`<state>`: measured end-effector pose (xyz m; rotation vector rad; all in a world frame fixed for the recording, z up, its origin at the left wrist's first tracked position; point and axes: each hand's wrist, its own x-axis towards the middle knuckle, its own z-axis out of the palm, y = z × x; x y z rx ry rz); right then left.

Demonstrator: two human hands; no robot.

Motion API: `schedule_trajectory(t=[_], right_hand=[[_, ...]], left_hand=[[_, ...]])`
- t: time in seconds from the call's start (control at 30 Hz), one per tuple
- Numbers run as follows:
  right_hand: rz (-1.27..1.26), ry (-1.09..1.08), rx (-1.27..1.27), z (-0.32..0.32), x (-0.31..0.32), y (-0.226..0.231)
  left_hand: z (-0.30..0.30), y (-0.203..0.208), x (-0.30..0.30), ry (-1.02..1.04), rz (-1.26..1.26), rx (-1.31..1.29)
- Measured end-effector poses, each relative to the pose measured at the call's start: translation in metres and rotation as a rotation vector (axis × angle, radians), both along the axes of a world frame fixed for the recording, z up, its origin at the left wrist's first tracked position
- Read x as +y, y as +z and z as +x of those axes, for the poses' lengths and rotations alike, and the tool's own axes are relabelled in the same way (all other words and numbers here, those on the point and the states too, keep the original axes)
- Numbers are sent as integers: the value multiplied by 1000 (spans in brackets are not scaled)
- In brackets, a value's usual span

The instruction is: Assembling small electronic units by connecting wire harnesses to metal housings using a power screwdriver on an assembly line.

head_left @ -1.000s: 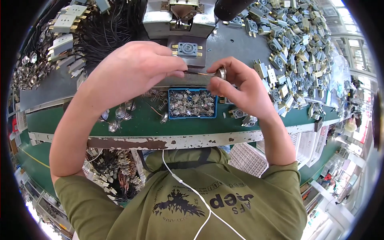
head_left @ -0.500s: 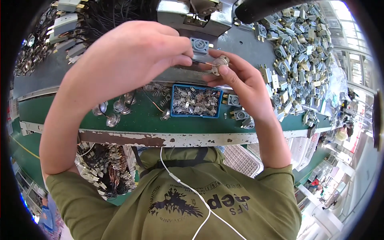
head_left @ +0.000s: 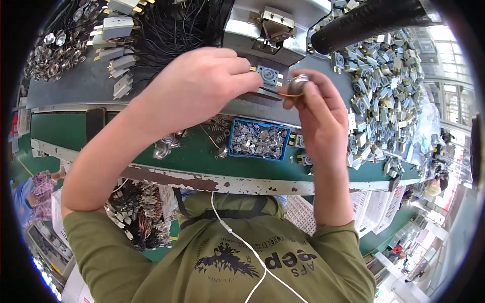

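Blue-rimmed, a tray (head_left: 257, 157) of metal pieces (head_left: 257, 140) sits on the green table (head_left: 252, 169). Beyond it, the left hand (head_left: 209, 76), fingertips together, pinches a dark wire (head_left: 271, 93); the right hand (head_left: 325, 108), fingers curled, grips a round metal cap (head_left: 298, 85) at the wire's coppery end. Farther lies a grey block (head_left: 268, 76).

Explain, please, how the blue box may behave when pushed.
The blue box would probably slide rather than roll, as it is rectangular. It may feel heavy for its size, holding many small metal pieces. These look loose, so a push might spill some.
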<state>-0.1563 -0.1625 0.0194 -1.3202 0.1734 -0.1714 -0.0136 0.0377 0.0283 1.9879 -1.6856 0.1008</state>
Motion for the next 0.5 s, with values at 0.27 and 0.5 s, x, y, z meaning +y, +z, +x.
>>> schedule_trajectory(t=[0.27,0.5], right_hand=[[-464,281,212,3,-3,26],[-639,262,138,-13,4,16]], left_hand=[[-3,1,9,-31,23,-108],[-7,-4,3,-62,97,-88]])
